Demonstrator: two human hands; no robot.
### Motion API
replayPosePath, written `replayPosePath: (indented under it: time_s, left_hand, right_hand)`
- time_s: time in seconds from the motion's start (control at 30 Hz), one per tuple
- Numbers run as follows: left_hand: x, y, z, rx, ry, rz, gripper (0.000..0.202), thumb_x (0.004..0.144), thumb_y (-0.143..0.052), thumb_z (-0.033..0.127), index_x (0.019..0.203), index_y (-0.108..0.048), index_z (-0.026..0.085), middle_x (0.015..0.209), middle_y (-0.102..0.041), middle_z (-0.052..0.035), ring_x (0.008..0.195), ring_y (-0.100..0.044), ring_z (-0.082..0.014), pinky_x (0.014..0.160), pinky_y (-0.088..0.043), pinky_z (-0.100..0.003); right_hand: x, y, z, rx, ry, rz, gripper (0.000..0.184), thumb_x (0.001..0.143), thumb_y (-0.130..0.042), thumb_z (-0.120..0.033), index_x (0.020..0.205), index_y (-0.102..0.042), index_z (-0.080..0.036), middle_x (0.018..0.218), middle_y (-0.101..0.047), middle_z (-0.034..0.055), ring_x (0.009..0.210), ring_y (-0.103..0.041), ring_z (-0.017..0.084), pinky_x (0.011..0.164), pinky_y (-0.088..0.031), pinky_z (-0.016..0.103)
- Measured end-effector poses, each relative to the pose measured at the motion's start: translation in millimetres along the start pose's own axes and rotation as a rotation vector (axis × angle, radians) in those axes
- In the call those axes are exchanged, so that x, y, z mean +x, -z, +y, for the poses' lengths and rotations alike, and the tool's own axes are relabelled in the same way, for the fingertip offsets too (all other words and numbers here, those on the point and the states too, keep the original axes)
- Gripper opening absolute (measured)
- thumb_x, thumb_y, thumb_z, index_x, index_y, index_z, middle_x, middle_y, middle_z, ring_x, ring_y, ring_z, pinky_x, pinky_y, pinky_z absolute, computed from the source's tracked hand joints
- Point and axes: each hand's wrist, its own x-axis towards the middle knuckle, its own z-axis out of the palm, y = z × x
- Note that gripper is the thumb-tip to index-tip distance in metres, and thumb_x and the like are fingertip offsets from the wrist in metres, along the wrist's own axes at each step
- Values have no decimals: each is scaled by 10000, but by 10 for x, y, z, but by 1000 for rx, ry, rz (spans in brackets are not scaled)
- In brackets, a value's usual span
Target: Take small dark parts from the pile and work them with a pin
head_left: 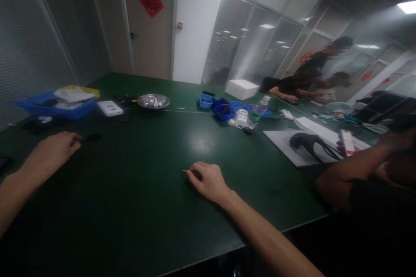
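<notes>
While the right hand (pixel 208 180) is at the middle of the green worktop (pixel 146 212), its thumb and fingers pinch a thin pale piece (pixel 184 171), too small to identify, whose tip sticks out to the left. The left hand (pixel 58 151), fingers curled, is near a dark object (pixel 93 137); whether it grips anything cannot be told. Beyond it are a blue tray (pixel 69 112), a white device (pixel 110 108) and a shiny metal bowl (pixel 143 101) containing small white items (pixel 158 103).

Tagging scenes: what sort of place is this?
Likely an office used as a shared workroom: a long green table, a small blue bin on it, and glass partitions behind.
</notes>
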Motion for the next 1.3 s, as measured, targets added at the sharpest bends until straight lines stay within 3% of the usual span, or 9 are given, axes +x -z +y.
replayPosePath:
  time_s: [0.17, 0.23, 0.37, 0.5, 0.6, 0.8, 1.03, 1.17, 1.3]
  left_hand:
    - [-184, 109, 308, 177, -71, 188, 417, 925, -401, 457, 1096, -655, 176, 1104, -684, -100, 994, -650, -291, 882, -512, -398]
    - [-251, 162, 441, 78, -57, 241, 395, 950, -446, 410, 1175, -660, 165, 1087, -716, -96, 995, -674, -269, 909, -512, -375]
    - [-253, 174, 580, -214, 18, 285, 286, 933, -575, 341, 1100, -745, 182, 1032, -763, -88, 948, -710, -234, 903, -528, -332]
    - [-211, 128, 607, -398, 159, 280, 228, 857, -719, 300, 1041, -789, 184, 969, -780, -96, 904, -720, -255, 881, -552, -380]
    - [-187, 79, 613, -471, 156, 269, 257, 849, -739, 267, 1084, -788, 177, 1000, -780, -106, 917, -723, -256, 887, -553, -392]
    - [-110, -3, 588, -403, 67, 323, 258, 891, -695, 220, 1119, -781, 139, 1055, -767, -126, 938, -708, -231, 912, -527, -352]
    - [-28, -97, 580, -366, 196, 306, 244, 839, -751, 239, 1073, -806, 193, 1000, -759, -84, 886, -683, -215, 802, -515, -303]
    - [9, -189, 547, -480, 252, 292, 280, 832, -766, 275, 1099, -804, 198, 878, -757, -62, 783, -679, -202, 725, -502, -282]
    - [26, -236, 519, -530, 272, 295, 255, 802, -797, 260, 1050, -817, 205, 895, -771, -59, 810, -694, -202, 748, -503, -276]
  right_hand:
    - [-2, -25, 10, 18, 12, 0, 267, 1047, -502, -383, 966, -698, -222, 865, -719, 16, 692, -639, 134, 658, -431, 252]
    - [-7, -40, 26, 43, 16, -5, 283, 1053, -487, -394, 982, -704, -226, 884, -725, 25, 693, -645, 140, 661, -441, 256]
    - [4, -77, 86, 71, 16, -29, 298, 1051, -485, -428, 980, -703, -238, 884, -727, 25, 669, -647, 154, 638, -442, 271]
    - [8, -74, 94, 87, 28, -43, 333, 1053, -470, -463, 985, -701, -233, 890, -729, 39, 646, -647, 160, 611, -441, 280]
    - [8, -69, 77, 74, 22, -43, 343, 1053, -464, -470, 977, -700, -233, 890, -730, 40, 639, -649, 162, 611, -442, 286]
    - [14, -79, 69, 49, 29, -38, 350, 1057, -452, -465, 976, -706, -238, 885, -734, 32, 649, -653, 162, 621, -450, 288]
    - [9, -77, 80, 36, 20, -57, 341, 1057, -449, -474, 977, -695, -252, 884, -730, 9, 669, -665, 161, 617, -442, 282]
    - [9, -60, 59, 43, 26, -51, 341, 1059, -439, -468, 987, -697, -257, 898, -736, 10, 669, -666, 164, 615, -440, 284]
    - [8, -61, 58, 39, 28, -47, 335, 1059, -439, -470, 998, -694, -260, 911, -736, 7, 681, -673, 166, 621, -445, 287]
